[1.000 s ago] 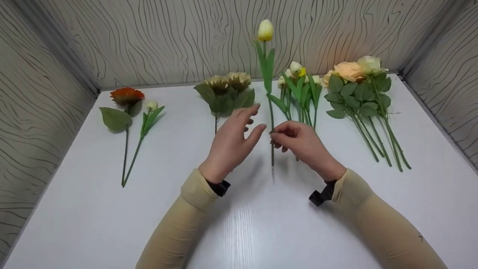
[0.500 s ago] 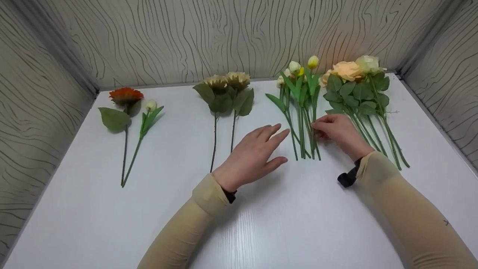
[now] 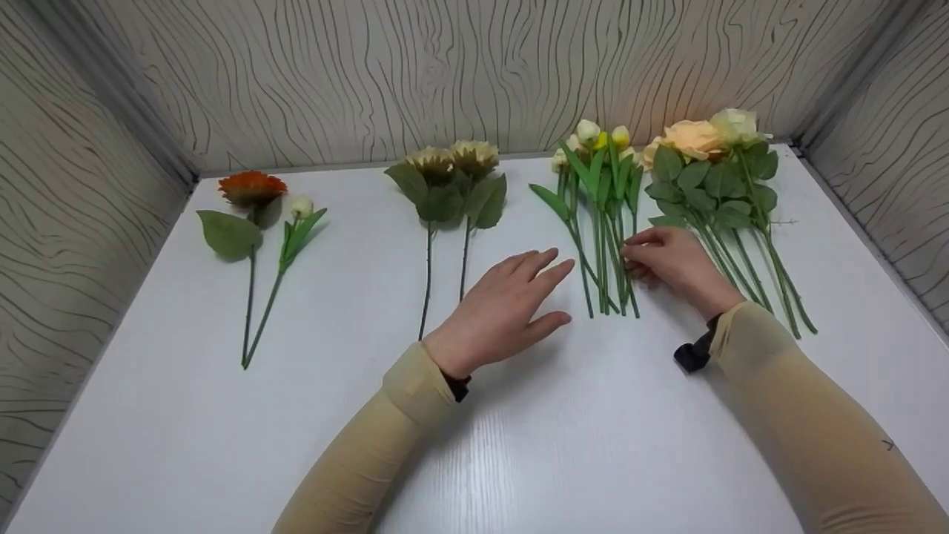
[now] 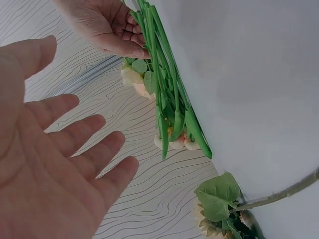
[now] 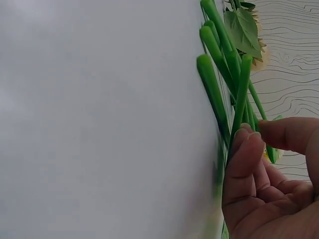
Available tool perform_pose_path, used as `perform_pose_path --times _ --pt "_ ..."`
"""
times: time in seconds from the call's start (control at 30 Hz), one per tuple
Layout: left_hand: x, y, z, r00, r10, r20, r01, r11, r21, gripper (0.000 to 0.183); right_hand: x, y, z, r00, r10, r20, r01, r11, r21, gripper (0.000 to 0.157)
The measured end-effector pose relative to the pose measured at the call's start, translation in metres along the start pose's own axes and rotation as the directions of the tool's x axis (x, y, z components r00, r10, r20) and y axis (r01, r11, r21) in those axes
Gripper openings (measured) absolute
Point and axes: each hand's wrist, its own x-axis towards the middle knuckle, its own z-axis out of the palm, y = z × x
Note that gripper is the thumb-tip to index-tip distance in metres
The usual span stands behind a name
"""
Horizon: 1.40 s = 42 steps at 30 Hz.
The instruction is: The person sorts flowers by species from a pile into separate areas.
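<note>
My right hand [image 3: 671, 265] pinches the green stem [image 5: 242, 92] of a yellow-white tulip [image 3: 620, 136] between thumb and fingertips. That tulip lies over a bunch of tulips [image 3: 589, 133] with white and yellow heads, their stems close together on the white table [image 3: 563, 445]. In the left wrist view the bunch's leaves [image 4: 169, 94] hang beside the right hand's fingers. My left hand [image 3: 504, 308] is held over the table left of the tulip stems, fingers straight and spread, holding nothing; its palm shows in the left wrist view.
Left of the tulips lie two cream sunflower-like flowers [image 3: 474, 159]. Farther left are an orange flower [image 3: 252, 189] and a single white tulip [image 3: 300, 208], stems crossing at the bottom. Peach and white roses [image 3: 693, 139] lie right. A patterned wall [image 3: 371, 74] stands behind.
My right hand has carried the tulip from the middle rightward and down onto the tulip bunch; its head has dropped slightly lower. My left hand shifted right, then stayed still.
</note>
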Motion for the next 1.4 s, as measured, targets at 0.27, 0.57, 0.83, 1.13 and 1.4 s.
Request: perform_pose_path --times 0.27,0.57,0.83,1.13,1.4 --pt "-0.007 -0.02 -0.008 0.998 -0.064 -0.016 0.064 0.998 0.0 0.061 -0.005 -0.007 -0.003 0.997 -0.043 -0.058 0.044 0.999 0.008 0.046" --pt "-0.051 -0.108 -0.037 0.906 -0.398 -0.143 0.405 0.914 0.028 0.029 -0.016 -0.048 0.039 0.979 -0.202 -0.005 0.2 0.974 -0.109 0.042" --pt "-0.116 -0.188 -0.072 0.683 -0.723 -0.107 0.728 0.685 0.017 0.021 -0.037 -0.092 0.108 0.899 -0.405 0.165 0.435 0.87 -0.233 0.03" --pt "-0.157 -0.216 -0.081 0.584 -0.812 -0.017 0.812 0.584 0.007 0.023 -0.053 -0.122 0.174 0.723 -0.557 0.409 0.691 0.589 -0.418 0.047" --pt "-0.162 -0.219 -0.077 0.525 -0.848 0.08 0.851 0.525 -0.02 0.024 -0.062 -0.133 0.219 0.609 -0.463 0.644 0.792 0.321 -0.519 0.076"
